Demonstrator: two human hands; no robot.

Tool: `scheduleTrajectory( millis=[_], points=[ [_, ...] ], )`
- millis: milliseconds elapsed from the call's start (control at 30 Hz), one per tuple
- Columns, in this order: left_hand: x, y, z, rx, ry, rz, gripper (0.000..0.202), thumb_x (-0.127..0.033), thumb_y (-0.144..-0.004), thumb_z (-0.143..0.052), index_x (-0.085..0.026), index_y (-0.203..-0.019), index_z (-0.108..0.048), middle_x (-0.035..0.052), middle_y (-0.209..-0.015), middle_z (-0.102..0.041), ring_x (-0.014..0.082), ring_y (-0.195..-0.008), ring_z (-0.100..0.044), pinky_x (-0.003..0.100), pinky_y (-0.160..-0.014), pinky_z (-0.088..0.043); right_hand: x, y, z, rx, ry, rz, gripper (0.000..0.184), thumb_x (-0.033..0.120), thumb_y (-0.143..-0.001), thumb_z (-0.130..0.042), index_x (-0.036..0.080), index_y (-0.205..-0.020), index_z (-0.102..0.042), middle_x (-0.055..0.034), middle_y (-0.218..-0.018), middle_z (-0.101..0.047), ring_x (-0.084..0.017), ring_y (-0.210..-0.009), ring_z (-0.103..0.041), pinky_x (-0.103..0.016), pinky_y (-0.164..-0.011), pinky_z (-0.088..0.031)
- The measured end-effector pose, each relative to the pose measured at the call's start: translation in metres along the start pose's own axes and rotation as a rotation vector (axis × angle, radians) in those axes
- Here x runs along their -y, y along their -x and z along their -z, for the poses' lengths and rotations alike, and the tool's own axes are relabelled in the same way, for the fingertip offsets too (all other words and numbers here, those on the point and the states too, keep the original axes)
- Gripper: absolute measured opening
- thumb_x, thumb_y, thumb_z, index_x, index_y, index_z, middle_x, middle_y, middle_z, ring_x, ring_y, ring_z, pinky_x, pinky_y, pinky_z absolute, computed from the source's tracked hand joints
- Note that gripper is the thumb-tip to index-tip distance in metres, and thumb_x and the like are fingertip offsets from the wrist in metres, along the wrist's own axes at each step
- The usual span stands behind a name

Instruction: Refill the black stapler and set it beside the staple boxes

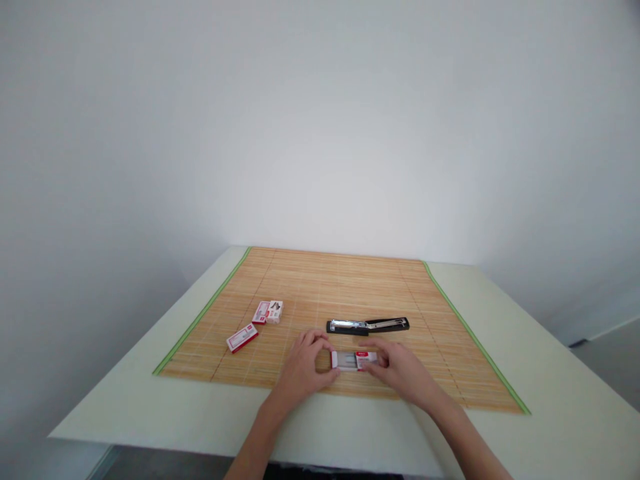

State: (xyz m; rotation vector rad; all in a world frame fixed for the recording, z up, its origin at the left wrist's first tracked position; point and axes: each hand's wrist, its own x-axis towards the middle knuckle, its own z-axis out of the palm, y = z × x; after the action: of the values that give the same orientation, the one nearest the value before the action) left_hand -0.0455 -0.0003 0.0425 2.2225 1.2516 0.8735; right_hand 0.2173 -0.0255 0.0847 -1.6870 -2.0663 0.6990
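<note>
A small red and white staple box (345,361) lies low over the bamboo mat, its tray slid partly out of the sleeve. Grey staples show inside the tray. My left hand (306,365) pinches the tray's left end between thumb and fingers. Around the sleeve's right end, the thumb and fingers of my right hand (395,367) are closed. Just beyond the box, an opened black stapler (367,325) lies flat, its metal channel exposed.
Red and white boxes lie to the left: one nearer (243,338), one farther back (261,312), with a small white box (275,311) against it. The green-edged bamboo mat (340,280) covers much of the white table (125,407). A wall stands behind.
</note>
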Motion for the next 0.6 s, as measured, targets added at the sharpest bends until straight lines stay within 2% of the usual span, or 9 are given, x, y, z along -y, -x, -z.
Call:
scheduleTrajectory(
  millis=[100, 200, 400, 600],
  points=[
    [-0.001, 0.000, 0.000, -0.007, -0.005, -0.002, 0.036, -0.026, -0.072, -0.082, -0.028, -0.105, -0.068, 0.0037, -0.125, -0.060, 0.0266, -0.122, -0.053, 0.042, -0.105, -0.043, 0.023, -0.009, -0.003, 0.028, 0.124, 0.091, 0.021, 0.036, -0.089, -0.065, 0.032, -0.106, -0.077, 0.0001, -0.075, -0.072, -0.019, -0.070, -0.064, -0.027, -0.062, -0.033],
    [-0.001, 0.001, 0.001, 0.000, -0.005, -0.006, 0.039, -0.027, -0.073, -0.082, -0.029, -0.109, -0.068, 0.0040, -0.127, -0.061, 0.0270, -0.123, -0.053, 0.042, -0.106, -0.042, 0.038, -0.018, -0.007, 0.063, 0.284, 0.137, 0.017, 0.029, -0.088, -0.065, 0.031, -0.098, -0.078, -0.0021, -0.082, -0.076, -0.022, -0.077, -0.068, -0.028, -0.064, -0.034],
    [-0.001, 0.001, 0.002, 0.011, 0.001, 0.003, 0.040, -0.025, -0.072, -0.082, -0.031, -0.109, -0.068, 0.0012, -0.128, -0.061, 0.0250, -0.124, -0.053, 0.040, -0.105, -0.042, 0.049, -0.032, -0.009, 0.127, 0.485, 0.150, 0.011, 0.027, -0.085, -0.068, 0.025, -0.088, -0.078, -0.0080, -0.088, -0.078, -0.025, -0.082, -0.071, -0.029, -0.066, -0.040],
    [-0.002, 0.001, 0.001, -0.006, 0.002, 0.006, 0.037, -0.026, -0.073, -0.082, -0.030, -0.107, -0.068, 0.0018, -0.128, -0.061, 0.0255, -0.123, -0.053, 0.040, -0.103, -0.042, 0.054, -0.037, -0.006, 0.150, 0.475, 0.133, 0.010, 0.029, -0.084, -0.071, 0.028, -0.090, -0.079, -0.0061, -0.092, -0.078, -0.025, -0.090, -0.072, -0.028, -0.072, -0.044]
  ],
)
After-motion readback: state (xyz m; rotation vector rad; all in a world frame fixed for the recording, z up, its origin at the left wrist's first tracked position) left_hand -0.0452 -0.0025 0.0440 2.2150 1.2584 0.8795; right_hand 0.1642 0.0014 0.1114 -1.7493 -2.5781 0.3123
